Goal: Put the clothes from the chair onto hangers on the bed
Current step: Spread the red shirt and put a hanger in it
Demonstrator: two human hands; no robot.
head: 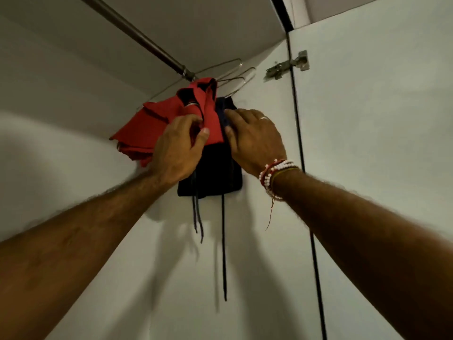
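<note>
Reaching up into a wardrobe, both hands meet at the clothes hung from the rail [137, 35]. The left hand [176, 148] grips the red shirt [159, 119], its fingers [193, 120] curled into the cloth and the thumb pressed on the front edge. The right hand [255, 141] holds the dark garment [210, 173] just beside it, pinching the upper part between outstretched fingers and thumb. It wears a ring [264, 118], and bead bracelets [274, 175] circle the wrist.

The shirt hangs at the rail's far end, bunched out to the left, and its front flap overlaps the top of the dark garment. Two drawstrings [223, 241] dangle from the dark garment down the pale side wall [257, 266]. Above the clothes, bare wire hangers [232, 77] stick out toward the wall. The hands and shirt hide how either garment sits on its hanger. To the right is the open door [367, 143] with a metal hinge [289, 65] near its top.
</note>
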